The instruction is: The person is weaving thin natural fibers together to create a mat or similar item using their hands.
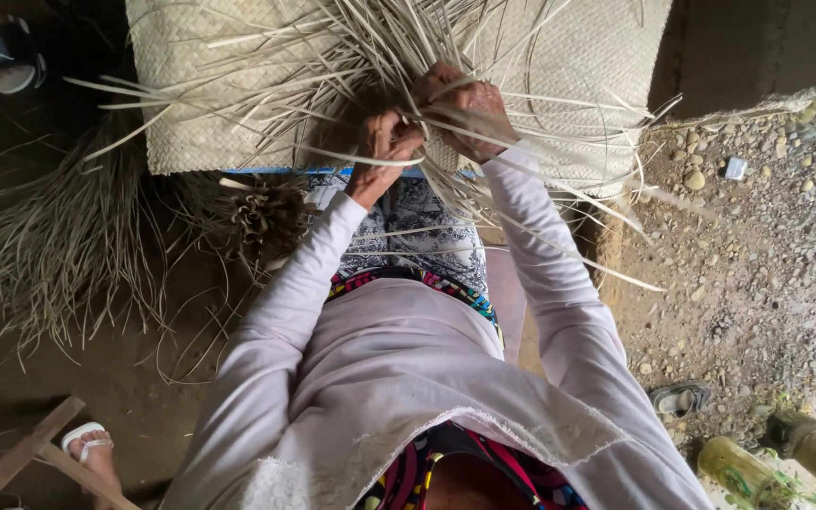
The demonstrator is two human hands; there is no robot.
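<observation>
A large woven mat of pale palm strips lies across the person's lap, and everything else is placed from it. At its near edge, among a spray of loose unwoven strips, both hands work close together: the left hand is closed around a few strips, fingers curled tight on them, and the right hand, just beside it and slightly farther up the mat, pinches and presses other strips against the woven surface. One mat is in view, with two hands on it, both in long white sleeves. Left of the mat a heap of dry loose fibre spreads over the dirt floor, and just below the mat's left corner sits one curled knot of darker strips. Beyond the mat's upper left corner one black sandal shows on another person's foot; well below the mat, at the lower left, is a second foot in a white sandal beside a wooden stick. Right of the mat the ground is gravel, with one small worn shoe and, lower right, one greenish plastic bottle lying on its side; what it contains cannot be told.
</observation>
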